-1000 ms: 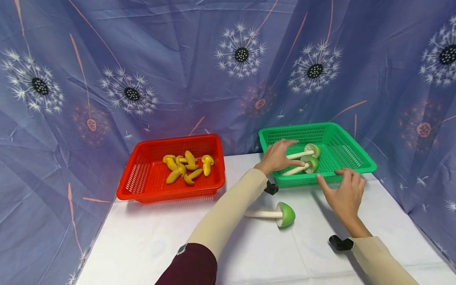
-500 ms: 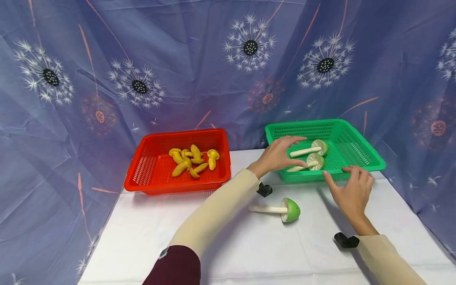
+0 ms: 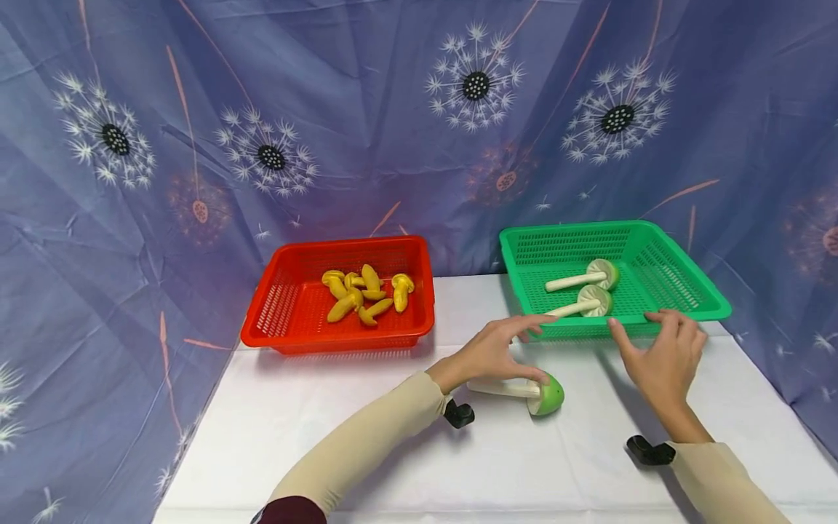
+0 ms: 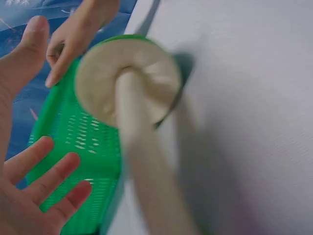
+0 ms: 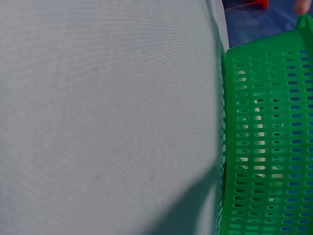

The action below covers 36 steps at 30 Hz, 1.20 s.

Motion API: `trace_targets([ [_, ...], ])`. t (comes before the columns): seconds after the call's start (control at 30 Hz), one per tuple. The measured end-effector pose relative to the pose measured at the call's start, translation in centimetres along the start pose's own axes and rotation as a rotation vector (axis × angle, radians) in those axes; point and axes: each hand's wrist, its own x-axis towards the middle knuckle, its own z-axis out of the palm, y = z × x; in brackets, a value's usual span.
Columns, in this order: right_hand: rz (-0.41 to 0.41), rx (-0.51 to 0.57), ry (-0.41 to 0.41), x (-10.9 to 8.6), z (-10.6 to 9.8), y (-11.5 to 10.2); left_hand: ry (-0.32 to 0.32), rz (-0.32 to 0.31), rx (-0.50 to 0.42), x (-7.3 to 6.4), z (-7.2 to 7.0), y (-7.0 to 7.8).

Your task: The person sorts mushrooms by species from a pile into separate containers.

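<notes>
A toy mushroom with a green cap and a pale stem lies on the white table. My left hand is over it with fingers and thumb spread, the thumb overlapping the cap in the head view. Its stem and gilled underside show large in the left wrist view. My right hand touches the front rim of the green basket with thumb and fingertips. Inside that basket are two similar mushrooms, the rear one and the front one.
To the left, a red basket holds several yellow mushrooms. A purple curtain with dandelion print hangs behind the table. The perforated green basket wall fills the right of the right wrist view.
My left hand has drawn back from inside the green basket, down and left to the mushroom on the table. The right hand stays at the rim. The head view has shifted slightly.
</notes>
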Motion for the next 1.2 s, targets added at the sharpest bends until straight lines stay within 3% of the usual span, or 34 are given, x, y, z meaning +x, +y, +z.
trace_targets([
  [0.27,-0.015,0.011,0.018,0.0,0.2,0.2,-0.164,-0.097,-0.004,-2.4,2.3,-0.9],
  [0.4,-0.039,0.015,0.029,0.0,0.2,0.2,-0.212,-0.126,0.011,-3.2,2.9,-1.3],
  [0.67,-0.032,0.017,0.028,0.0,0.2,-0.1,-0.182,-0.130,0.036,-3.6,3.7,-1.7],
  [0.9,-0.036,0.013,0.033,0.1,0.2,-0.2,-0.159,-0.129,0.118,-3.5,4.2,-1.4],
  [1.2,-0.030,0.013,0.029,-0.1,0.1,-0.1,-0.170,-0.129,0.096,-3.7,4.4,-1.4],
])
